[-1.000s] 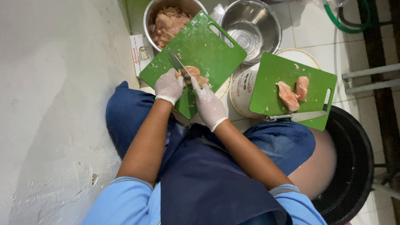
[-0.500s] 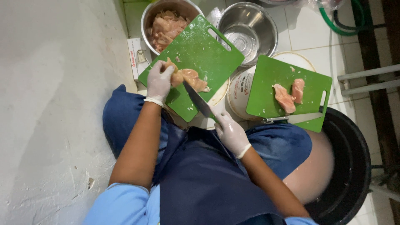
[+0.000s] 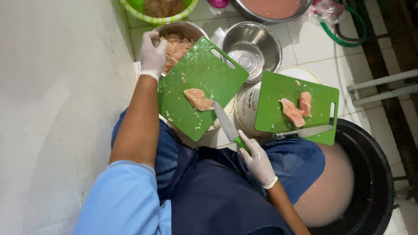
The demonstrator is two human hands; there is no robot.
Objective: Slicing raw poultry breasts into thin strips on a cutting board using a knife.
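While the left hand [image 3: 152, 54] drops meat into the bowl [image 3: 183, 30], right-hand fingers [image 3: 250, 150] grip the knife [image 3: 226, 126]; its unwatched blade could nick the thigh.

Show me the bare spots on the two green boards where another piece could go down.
Near board: free above and left of the chicken piece, though flecked with scraps; the knife in the right hand crosses its lower right edge. Far board: its left half is bare; two pieces and a second knife crowd the right and bottom.

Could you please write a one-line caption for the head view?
Gloved right hand holds a knife beside chicken on a green board; left hand reaches a bowl.
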